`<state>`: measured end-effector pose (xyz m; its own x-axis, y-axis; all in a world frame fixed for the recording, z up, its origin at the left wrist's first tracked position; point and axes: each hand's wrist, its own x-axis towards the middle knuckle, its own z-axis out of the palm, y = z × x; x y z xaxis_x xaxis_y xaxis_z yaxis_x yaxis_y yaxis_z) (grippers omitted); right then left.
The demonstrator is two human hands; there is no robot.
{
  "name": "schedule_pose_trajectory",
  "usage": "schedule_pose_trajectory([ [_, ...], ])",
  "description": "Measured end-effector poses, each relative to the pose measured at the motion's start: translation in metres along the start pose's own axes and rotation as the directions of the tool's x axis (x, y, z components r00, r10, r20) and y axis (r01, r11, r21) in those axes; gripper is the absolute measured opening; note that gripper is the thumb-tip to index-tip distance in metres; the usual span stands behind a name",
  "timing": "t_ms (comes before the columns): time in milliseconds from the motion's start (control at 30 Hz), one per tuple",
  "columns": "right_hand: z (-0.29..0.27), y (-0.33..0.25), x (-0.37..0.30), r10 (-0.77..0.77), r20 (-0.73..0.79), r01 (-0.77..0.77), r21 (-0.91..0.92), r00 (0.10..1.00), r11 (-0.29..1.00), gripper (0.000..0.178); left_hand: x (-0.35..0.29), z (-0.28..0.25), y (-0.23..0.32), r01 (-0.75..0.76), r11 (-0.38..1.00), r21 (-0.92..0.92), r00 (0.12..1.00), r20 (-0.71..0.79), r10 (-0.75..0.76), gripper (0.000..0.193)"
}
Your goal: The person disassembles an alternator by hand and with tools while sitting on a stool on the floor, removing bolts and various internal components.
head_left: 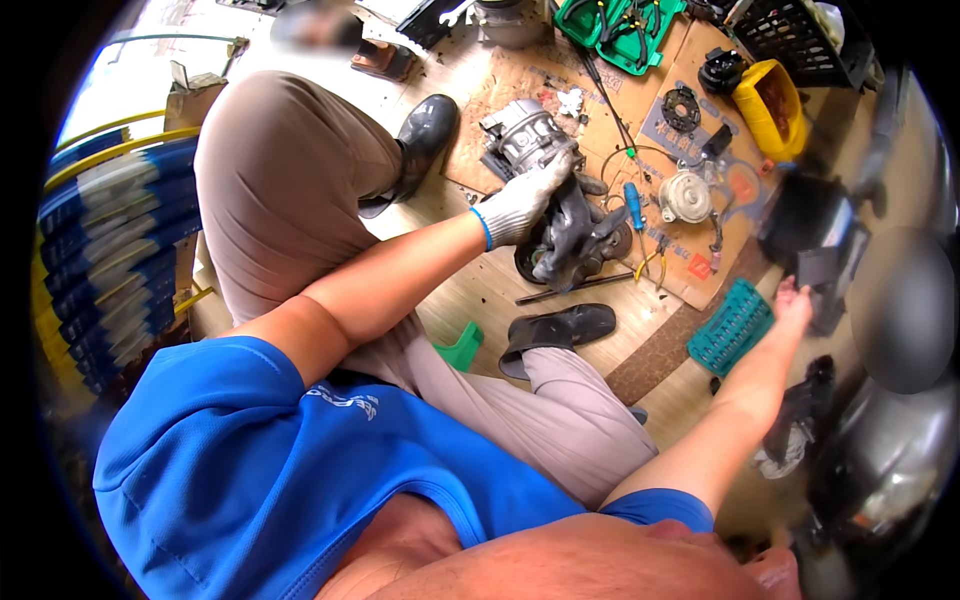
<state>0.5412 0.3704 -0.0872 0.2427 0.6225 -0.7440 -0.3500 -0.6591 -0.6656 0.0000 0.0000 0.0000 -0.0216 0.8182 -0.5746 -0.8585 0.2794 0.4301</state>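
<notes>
Grey metal part (575, 225) lies under the clasping left hand (522, 205); unclear whether right hand (793, 303) grips.

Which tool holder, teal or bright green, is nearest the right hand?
The teal tray, just left of the right hand; the bright green case, holding dark tools, lies farther off.

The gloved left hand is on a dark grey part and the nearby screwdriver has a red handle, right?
Not red: the head view shows the nearby screwdriver with a blue handle. The gloved left hand is on a dark grey part.
</notes>
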Motion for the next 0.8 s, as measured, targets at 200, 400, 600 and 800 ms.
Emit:
schedule_pose_trajectory([
  [200,-0.025,-0.041,0.022,-0.27,0.017,0.261,0.207,0.963,0.943,0.038,0.013,0.008,0.001,0.142,0.989,-0.049,0.988,0.071,-0.138,0.071],
  [400,0.019,-0.025,-0.04,-0.294,-0.119,0.305,0.09,0.948,0.948,0.044,-0.015,0.012,-0.008,0.179,0.982,-0.057,0.975,0.141,-0.17,0.075],
  [600,0.093,-0.092,-0.203,-0.372,0.329,0.348,0.132,0.868,0.928,0.047,-0.039,0.014,0.004,0.153,0.988,0.005,0.97,0.191,-0.151,0.079],
  [800,0.151,-0.119,-0.541,-0.69,0.724,0.9,0.296,0.007,0.32,0.05,-0.059,0.054,0.019,0.153,0.988,-0.03,0.949,0.283,-0.138,0.077],
])
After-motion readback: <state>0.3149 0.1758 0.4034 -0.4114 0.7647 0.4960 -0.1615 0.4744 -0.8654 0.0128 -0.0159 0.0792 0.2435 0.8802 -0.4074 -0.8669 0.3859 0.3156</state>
